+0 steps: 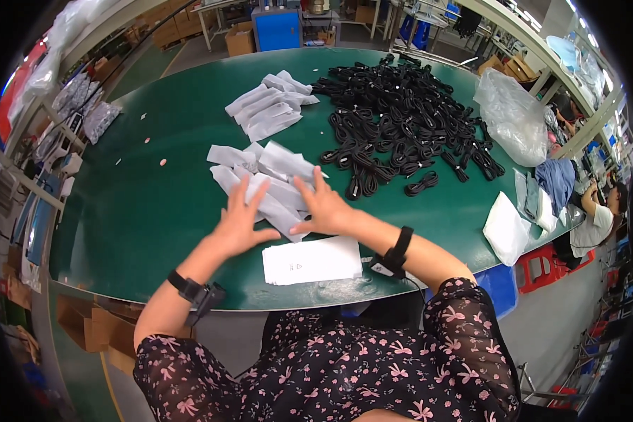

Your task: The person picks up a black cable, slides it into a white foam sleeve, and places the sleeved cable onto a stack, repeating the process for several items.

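My left hand [238,224] lies flat with fingers spread on a loose heap of small white plastic bags [271,176] in the middle of the green table [141,204]. My right hand [323,205] rests on the same heap from the right, fingers apart too. Neither hand grips a bag. A neat stack of white bags [313,260] lies just in front of both hands near the table's front edge. A big pile of coiled black cables [401,119] spreads beyond my right hand.
A second heap of white bags [269,105] lies farther back. A crumpled clear plastic sack [511,116] and a white bag stack [506,228] sit at the right edge. Another person [598,214] sits at right. Cardboard boxes and a blue machine [278,28] stand behind the table.
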